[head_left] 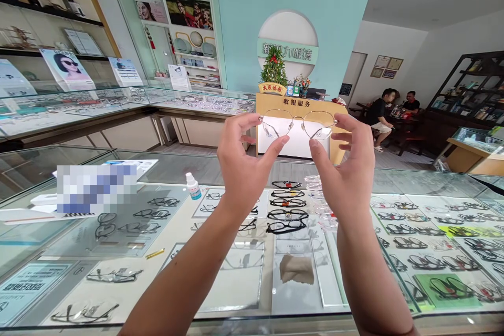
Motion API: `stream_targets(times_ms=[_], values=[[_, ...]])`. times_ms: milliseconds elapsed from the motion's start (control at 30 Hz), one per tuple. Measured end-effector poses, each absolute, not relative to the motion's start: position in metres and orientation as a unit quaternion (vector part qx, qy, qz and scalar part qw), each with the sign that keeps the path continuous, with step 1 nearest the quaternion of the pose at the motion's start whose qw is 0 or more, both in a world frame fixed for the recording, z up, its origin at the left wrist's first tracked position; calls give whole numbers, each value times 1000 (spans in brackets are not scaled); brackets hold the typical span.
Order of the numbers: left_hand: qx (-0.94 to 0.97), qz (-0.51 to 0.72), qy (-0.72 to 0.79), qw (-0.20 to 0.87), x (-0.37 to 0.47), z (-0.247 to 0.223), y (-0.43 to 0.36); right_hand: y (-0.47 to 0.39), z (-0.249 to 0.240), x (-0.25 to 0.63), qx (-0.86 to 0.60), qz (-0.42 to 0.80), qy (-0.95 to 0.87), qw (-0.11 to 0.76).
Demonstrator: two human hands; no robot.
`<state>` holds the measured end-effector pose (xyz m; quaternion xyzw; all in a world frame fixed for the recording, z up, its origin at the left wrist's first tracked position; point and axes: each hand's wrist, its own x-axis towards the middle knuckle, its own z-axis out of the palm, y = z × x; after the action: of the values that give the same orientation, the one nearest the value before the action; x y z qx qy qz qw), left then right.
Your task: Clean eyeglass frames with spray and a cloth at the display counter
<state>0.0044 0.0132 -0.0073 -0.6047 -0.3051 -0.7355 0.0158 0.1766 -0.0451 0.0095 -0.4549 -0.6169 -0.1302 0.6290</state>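
From where I stand, the left grip (246, 160) and the right grip (348, 168) are both closed on a pair of thin-rimmed eyeglasses (298, 117), one at each side; the fingertips pinch near the outer corners, the thumbs come up by the lower rims, and the glasses hang open in the air above the glass-topped bench (169, 168); just below and between the two grips runs a column of dark-framed glasses (287, 215), with clear-wrapped pieces (315, 184) beside it, near the right wrist; nearer the wearer, between the forearms, lies a crumpled brownish cloth (297, 269); to the left of the left grip stands a small white bottle (193, 188) with a bluish label, and lower on that side, beyond the forearm, lies a yellow stick (155, 253); out past the right forearm more frames sit in rows, some over a green sheet (444, 291); beyond both grips a wooden bench (338, 153) carries a leafy plant (273, 71); farther off, right of the right grip, two people (380, 113) are seated.
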Motion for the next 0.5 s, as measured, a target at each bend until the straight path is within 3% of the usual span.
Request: stream_targets(times_ms=[500], values=[[-605,-737,-290,84,4,-7,12,-40,6,176,-451,-134,-626,622]])
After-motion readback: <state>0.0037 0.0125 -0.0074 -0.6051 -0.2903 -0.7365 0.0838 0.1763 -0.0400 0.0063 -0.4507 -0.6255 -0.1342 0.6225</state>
